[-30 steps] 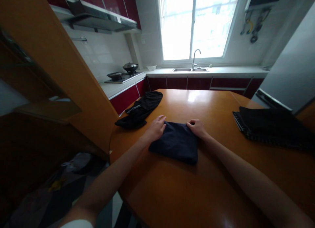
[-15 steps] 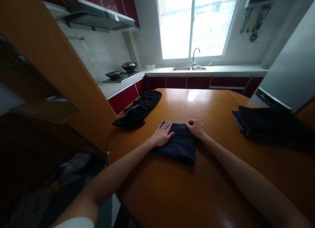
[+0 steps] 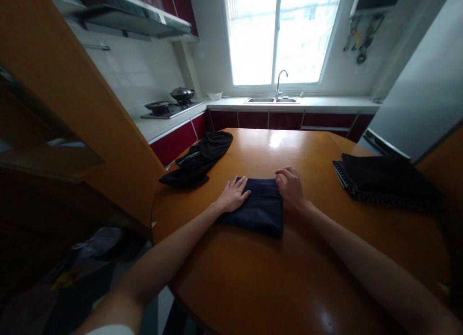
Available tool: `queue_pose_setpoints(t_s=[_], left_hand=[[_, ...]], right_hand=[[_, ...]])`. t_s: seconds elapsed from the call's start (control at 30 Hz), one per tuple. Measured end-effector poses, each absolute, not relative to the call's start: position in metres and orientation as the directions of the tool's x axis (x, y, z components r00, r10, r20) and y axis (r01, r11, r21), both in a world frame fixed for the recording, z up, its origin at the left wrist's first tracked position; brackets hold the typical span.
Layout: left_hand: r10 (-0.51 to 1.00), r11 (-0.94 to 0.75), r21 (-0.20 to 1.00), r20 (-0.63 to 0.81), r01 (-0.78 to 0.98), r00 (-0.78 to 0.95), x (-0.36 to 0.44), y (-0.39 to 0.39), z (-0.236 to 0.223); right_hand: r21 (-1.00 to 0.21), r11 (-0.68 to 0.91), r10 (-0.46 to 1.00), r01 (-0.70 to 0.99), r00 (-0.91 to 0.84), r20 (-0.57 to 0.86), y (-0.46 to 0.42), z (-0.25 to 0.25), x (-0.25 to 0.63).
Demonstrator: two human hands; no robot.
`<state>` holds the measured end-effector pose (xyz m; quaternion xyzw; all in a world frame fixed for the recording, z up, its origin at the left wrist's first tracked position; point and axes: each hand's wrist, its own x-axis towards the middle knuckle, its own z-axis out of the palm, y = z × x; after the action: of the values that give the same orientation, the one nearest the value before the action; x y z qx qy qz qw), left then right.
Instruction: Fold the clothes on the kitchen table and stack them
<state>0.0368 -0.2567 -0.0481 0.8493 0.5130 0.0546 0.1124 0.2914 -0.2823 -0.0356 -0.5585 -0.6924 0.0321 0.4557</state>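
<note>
A dark navy garment (image 3: pixel 261 209), folded into a flat rectangle, lies on the wooden table in front of me. What kind of garment it is does not show. Flat on its left part rests my left hand (image 3: pixel 233 194), fingers spread toward the far edge. At the far right corner of the cloth is my right hand (image 3: pixel 290 186), its fingers curved and apart, with thumb and fingertips close to the corner. I see nothing held in it.
On the table (image 3: pixel 289 287), a crumpled black garment (image 3: pixel 202 159) lies at the far left and a stack of folded black cloth (image 3: pixel 383 180) at the right. Beyond are a sink (image 3: pixel 271 100), a stove with a lidded pan (image 3: pixel 182 94), and a fridge (image 3: pixel 408 84) at right.
My right hand has loosened from the cloth's far right corner and its fingers have opened. My left hand stays flat on the cloth. The view has turned slightly right.
</note>
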Motion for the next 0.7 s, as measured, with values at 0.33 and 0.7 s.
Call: queue_pose_setpoints(t_s=[0.33, 0.7], left_hand=[[0.88, -0.465, 0.193, -0.005, 0.864, 0.475, 0.037, -0.252, -0.056], [0.881, -0.468, 0.191, 0.03, 0.863, 0.471, 0.035, -0.254, -0.056]], right_hand=[[-0.275, 0.784, 0.611, 0.556, -0.615, 0.498, -0.394, -0.052, 0.293], [-0.083, 0.799, 0.586, 0.595, -0.741, 0.329, -0.392, -0.051, 0.287]])
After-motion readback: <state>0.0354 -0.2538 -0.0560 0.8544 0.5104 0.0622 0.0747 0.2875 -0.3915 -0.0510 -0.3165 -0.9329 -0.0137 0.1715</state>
